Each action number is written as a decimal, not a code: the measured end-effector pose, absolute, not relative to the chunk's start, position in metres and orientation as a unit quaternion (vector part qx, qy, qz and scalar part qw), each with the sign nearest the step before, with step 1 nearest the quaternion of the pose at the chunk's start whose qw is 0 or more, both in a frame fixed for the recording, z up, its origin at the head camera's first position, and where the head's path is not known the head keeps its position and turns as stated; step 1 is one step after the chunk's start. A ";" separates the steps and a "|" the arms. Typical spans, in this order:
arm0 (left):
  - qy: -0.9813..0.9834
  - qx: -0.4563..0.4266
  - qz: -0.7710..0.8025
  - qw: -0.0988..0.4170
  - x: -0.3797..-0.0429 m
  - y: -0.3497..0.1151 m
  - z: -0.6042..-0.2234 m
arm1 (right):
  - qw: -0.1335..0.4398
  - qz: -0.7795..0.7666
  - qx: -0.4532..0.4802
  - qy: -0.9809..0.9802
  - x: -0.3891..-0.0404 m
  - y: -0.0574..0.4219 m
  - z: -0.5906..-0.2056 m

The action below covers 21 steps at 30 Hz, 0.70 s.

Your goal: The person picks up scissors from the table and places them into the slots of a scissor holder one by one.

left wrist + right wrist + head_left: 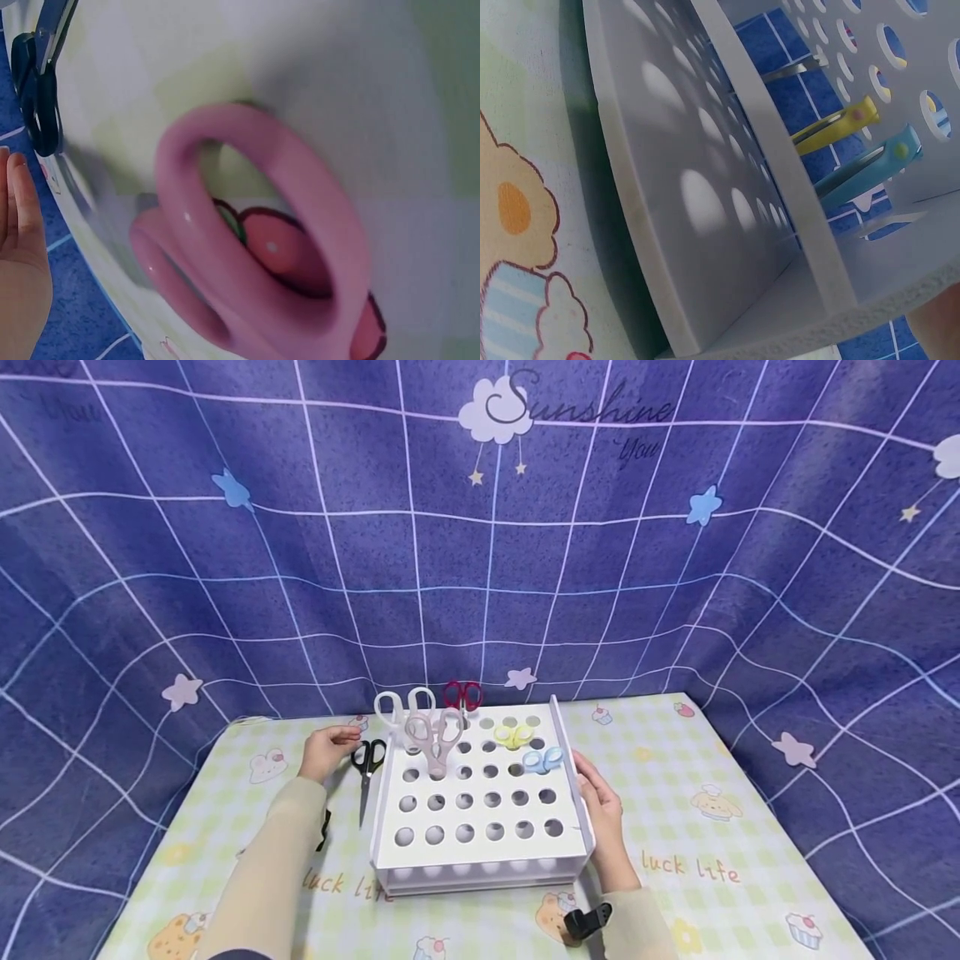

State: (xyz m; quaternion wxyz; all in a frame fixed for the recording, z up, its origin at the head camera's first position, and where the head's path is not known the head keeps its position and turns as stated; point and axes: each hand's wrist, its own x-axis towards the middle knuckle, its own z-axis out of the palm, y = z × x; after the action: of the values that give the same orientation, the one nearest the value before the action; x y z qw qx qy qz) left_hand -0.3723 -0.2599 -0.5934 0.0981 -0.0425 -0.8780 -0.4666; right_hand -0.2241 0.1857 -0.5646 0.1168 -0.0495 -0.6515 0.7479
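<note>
My left hand (330, 752) is at the left of a white rack (480, 853) with rows of round holes, its fingers fairly straight. Close to the fingertips are black-handled scissors (368, 760); in the left wrist view a small gap separates them from the hand (22, 232). Pink scissors handles (262, 165) appear large in that view, over the tablecloth. My right hand (597, 802) rests along the outer right panel of the rack, fingers extended. Standing in rack holes are white (399, 708), pale pink (437, 752), red (462, 695), yellow (513, 737) and light blue scissors (543, 761).
A checked, cartoon-printed cloth covers the table (720, 877). Behind it hangs a blue grid-patterned curtain (487, 552). Raised side panels bound the rack; its lower shelf (682, 165) shows in the right wrist view, with the yellow and light blue blades reaching below the top board.
</note>
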 end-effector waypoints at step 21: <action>-0.918 -0.022 -0.382 0.103 -0.382 -0.258 -0.610 | 0.109 0.744 -0.048 -0.658 -0.224 0.187 -0.563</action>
State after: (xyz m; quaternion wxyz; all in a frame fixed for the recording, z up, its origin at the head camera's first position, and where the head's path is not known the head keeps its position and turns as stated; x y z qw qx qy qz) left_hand -0.3818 -0.2583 -0.6098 0.1029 -0.0224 -0.9183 -0.3815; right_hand -0.2236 0.1870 -0.5630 0.1091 -0.0483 -0.6579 0.7436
